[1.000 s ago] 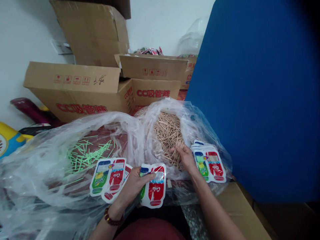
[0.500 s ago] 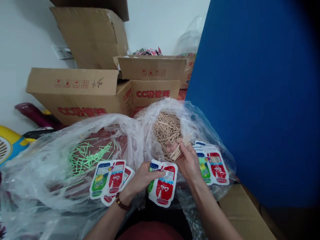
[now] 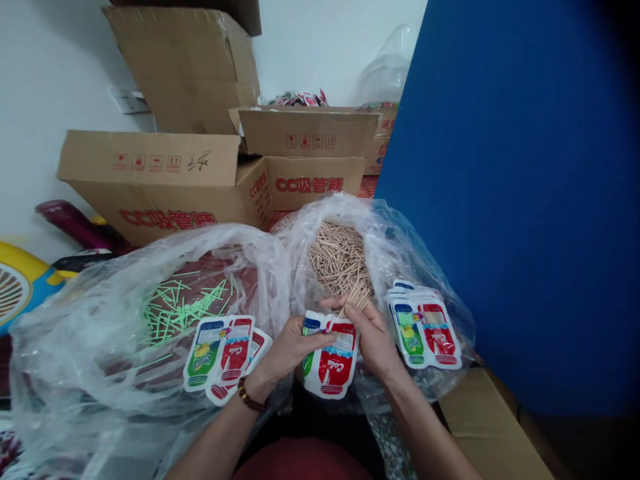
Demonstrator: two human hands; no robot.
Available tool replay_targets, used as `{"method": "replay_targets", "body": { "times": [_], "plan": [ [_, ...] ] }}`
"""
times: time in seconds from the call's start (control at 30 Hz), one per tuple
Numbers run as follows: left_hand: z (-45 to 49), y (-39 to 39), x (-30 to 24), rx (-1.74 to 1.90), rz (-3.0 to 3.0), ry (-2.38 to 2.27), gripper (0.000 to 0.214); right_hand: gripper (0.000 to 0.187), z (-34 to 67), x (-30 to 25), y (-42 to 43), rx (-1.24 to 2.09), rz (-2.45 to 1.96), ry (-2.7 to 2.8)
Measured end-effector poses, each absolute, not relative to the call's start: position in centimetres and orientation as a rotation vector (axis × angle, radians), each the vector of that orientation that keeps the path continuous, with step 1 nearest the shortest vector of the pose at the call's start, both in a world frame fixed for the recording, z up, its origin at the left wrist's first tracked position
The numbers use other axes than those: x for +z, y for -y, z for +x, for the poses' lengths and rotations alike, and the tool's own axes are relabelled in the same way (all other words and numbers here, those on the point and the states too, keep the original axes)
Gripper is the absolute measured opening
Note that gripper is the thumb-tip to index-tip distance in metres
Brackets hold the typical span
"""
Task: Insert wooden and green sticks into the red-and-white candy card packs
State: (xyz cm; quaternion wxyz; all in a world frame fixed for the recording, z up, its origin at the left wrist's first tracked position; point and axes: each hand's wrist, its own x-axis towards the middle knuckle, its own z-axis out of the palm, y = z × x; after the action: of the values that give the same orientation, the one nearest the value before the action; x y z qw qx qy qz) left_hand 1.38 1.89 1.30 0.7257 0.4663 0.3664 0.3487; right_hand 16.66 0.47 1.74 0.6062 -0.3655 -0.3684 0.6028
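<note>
My left hand grips a bottle-shaped printed pouch with a green half and a red Cola half. My right hand pinches a small bundle of tan sticks right at the pouch's top edge. Behind the hands a clear plastic bag holds a heap of tan sticks. A stack of filled pouches lies just right of my right hand. A few empty pouches lie left of my left hand.
A second clear bag at left holds green sticks. Cardboard boxes stand behind, one more box at lower right. A blue panel fills the right side. A yellow object sits at far left.
My right hand lifted a bundle of tan sticks out of the heap and brought it down to the pouch's mouth. My left hand raised the pouch toward it.
</note>
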Motion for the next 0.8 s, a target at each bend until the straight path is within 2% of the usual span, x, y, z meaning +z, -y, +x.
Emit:
{"method": "replay_targets", "body": {
  "times": [0.13,0.37,0.63,0.8],
  "plan": [
    [1.3,-2.3,1.2,0.787,1.025,-0.779,0.022,0.020,17.2,2.2,-0.7,1.444,-0.838,0.974],
    [1.2,-3.2,1.3,0.817,1.030,-0.778,0.022,0.019,17.6,3.9,-2.1,1.271,-0.945,1.225],
    [0.3,-3.3,1.8,0.854,1.098,-0.735,0.020,0.009,17.3,5.4,-3.0,1.323,-0.889,1.249],
    [-0.4,-3.2,1.9,0.901,1.156,-0.706,0.019,0.008,16.4,7.1,-3.3,1.180,-0.863,1.381]
  ]
}}
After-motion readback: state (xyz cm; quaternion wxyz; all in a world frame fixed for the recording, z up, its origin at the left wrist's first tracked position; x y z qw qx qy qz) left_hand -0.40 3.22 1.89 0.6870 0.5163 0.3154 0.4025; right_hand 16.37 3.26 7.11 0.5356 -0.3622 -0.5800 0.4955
